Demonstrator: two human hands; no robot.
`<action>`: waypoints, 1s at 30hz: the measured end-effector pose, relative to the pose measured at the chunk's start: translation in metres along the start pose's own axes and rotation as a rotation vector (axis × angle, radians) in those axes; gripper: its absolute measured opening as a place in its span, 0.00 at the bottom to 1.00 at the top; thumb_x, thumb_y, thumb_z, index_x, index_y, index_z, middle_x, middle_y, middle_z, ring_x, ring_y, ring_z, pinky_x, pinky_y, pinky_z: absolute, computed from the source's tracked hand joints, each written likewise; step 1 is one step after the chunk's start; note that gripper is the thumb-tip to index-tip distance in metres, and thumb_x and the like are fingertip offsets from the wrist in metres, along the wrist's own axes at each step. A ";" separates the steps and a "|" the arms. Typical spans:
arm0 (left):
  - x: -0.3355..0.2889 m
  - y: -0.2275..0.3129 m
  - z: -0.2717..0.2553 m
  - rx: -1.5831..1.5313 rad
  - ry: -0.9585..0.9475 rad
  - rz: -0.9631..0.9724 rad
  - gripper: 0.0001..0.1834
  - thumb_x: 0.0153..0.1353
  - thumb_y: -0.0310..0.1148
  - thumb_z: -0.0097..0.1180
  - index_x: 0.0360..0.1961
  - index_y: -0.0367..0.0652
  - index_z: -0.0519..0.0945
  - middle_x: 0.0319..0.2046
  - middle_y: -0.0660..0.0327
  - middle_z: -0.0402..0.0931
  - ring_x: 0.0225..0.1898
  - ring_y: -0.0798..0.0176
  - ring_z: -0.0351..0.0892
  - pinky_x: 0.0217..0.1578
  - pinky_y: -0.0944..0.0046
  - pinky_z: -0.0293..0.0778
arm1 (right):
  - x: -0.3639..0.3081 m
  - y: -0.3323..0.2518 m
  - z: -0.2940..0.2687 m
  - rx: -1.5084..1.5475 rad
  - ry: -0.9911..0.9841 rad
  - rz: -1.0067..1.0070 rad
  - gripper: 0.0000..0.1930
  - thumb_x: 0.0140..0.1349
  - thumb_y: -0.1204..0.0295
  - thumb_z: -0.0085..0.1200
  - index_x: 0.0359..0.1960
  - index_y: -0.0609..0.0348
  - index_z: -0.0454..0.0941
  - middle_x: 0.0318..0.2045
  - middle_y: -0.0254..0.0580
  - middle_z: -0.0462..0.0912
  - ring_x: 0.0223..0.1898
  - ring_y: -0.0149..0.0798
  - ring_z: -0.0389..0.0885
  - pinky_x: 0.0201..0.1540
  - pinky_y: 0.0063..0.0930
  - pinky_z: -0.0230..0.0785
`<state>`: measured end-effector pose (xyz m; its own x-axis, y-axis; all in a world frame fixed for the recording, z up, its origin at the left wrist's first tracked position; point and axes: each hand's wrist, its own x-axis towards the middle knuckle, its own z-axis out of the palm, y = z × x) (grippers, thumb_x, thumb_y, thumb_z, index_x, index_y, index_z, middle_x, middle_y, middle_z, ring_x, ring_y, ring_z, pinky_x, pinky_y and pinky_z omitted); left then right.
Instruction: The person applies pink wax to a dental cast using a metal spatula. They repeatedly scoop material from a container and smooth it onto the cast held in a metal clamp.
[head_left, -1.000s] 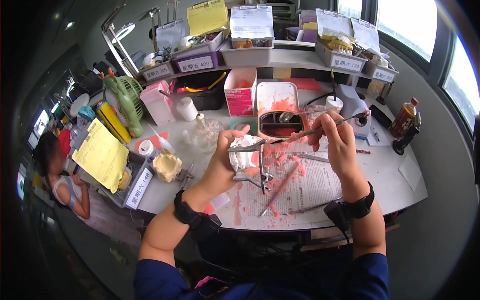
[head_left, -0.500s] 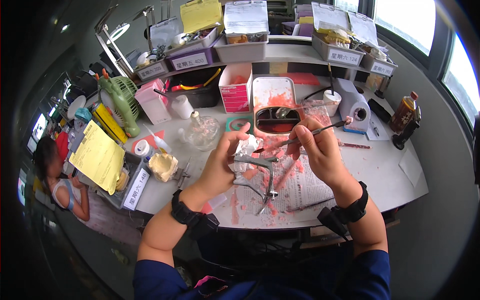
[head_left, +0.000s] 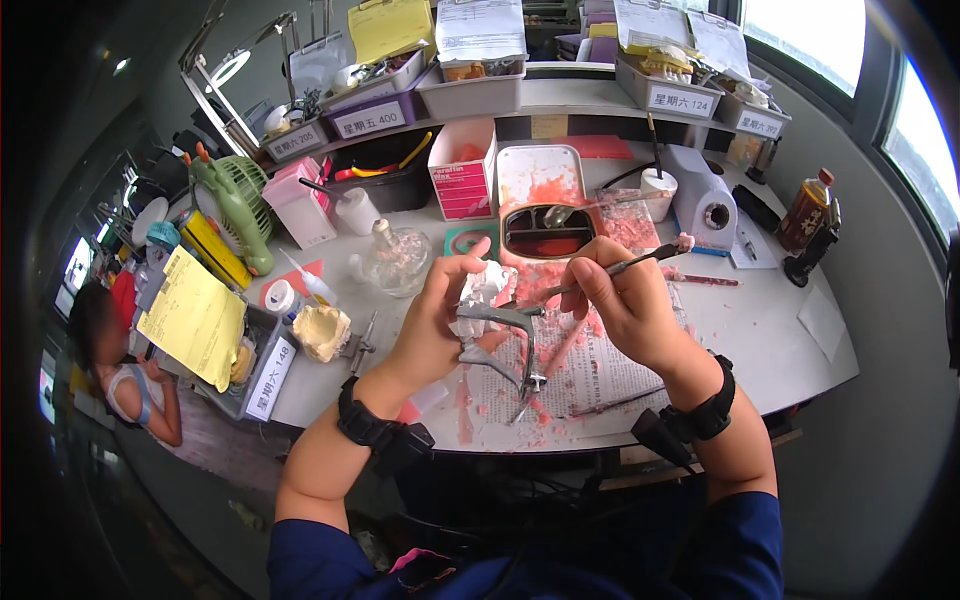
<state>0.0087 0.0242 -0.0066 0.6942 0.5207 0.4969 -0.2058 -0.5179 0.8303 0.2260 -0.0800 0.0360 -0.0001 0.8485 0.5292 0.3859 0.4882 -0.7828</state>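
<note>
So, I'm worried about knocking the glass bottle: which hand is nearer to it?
Left. The left hand, holding the white model, is just below and right of the glass bottle; the right hand, gripping a tool, is farther right.

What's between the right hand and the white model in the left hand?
In the head view, one end of the slim tool in the right hand points toward the white model; whether it touches is unclear.
</note>
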 end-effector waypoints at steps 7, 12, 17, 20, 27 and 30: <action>-0.001 -0.007 0.002 -0.050 0.068 -0.014 0.39 0.49 0.22 0.71 0.57 0.48 0.59 0.66 0.51 0.57 0.61 0.59 0.67 0.57 0.61 0.69 | 0.016 0.043 -0.017 -0.257 0.355 -0.002 0.14 0.72 0.68 0.43 0.31 0.64 0.73 0.20 0.43 0.80 0.18 0.38 0.75 0.25 0.29 0.67; 0.002 -0.001 0.003 -0.069 0.089 -0.022 0.43 0.47 0.30 0.74 0.59 0.47 0.57 0.65 0.46 0.58 0.64 0.55 0.64 0.63 0.57 0.62 | 0.020 0.049 -0.023 -0.139 0.364 0.114 0.14 0.73 0.67 0.43 0.33 0.66 0.73 0.23 0.40 0.80 0.22 0.31 0.76 0.28 0.24 0.69; 0.002 -0.007 -0.002 0.018 0.046 0.052 0.42 0.48 0.24 0.71 0.59 0.48 0.57 0.67 0.47 0.56 0.63 0.56 0.66 0.59 0.60 0.70 | 0.014 0.020 -0.026 0.187 0.367 0.079 0.16 0.74 0.63 0.42 0.35 0.66 0.72 0.22 0.40 0.80 0.23 0.28 0.77 0.27 0.21 0.69; 0.004 -0.005 0.002 0.025 0.047 0.067 0.42 0.47 0.26 0.73 0.58 0.47 0.57 0.64 0.46 0.62 0.65 0.55 0.64 0.62 0.57 0.64 | 0.010 0.012 -0.022 0.304 0.256 0.102 0.17 0.74 0.62 0.41 0.33 0.65 0.72 0.21 0.40 0.79 0.22 0.28 0.76 0.27 0.20 0.68; 0.003 -0.006 0.004 0.021 0.044 0.073 0.42 0.48 0.28 0.73 0.59 0.46 0.57 0.61 0.47 0.65 0.65 0.53 0.64 0.64 0.54 0.62 | 0.008 0.010 -0.012 0.244 0.115 0.143 0.17 0.74 0.64 0.40 0.33 0.66 0.72 0.21 0.38 0.78 0.23 0.26 0.76 0.28 0.20 0.68; 0.003 -0.006 0.005 0.001 0.042 0.044 0.44 0.47 0.30 0.73 0.60 0.47 0.56 0.63 0.46 0.61 0.63 0.53 0.66 0.63 0.54 0.64 | 0.008 0.007 -0.011 0.239 0.091 0.147 0.17 0.74 0.63 0.39 0.32 0.65 0.72 0.22 0.37 0.78 0.23 0.26 0.75 0.28 0.20 0.68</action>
<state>0.0153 0.0250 -0.0117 0.6553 0.5254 0.5427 -0.2342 -0.5417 0.8073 0.2391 -0.0724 0.0381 0.1264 0.8973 0.4230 0.1472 0.4047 -0.9025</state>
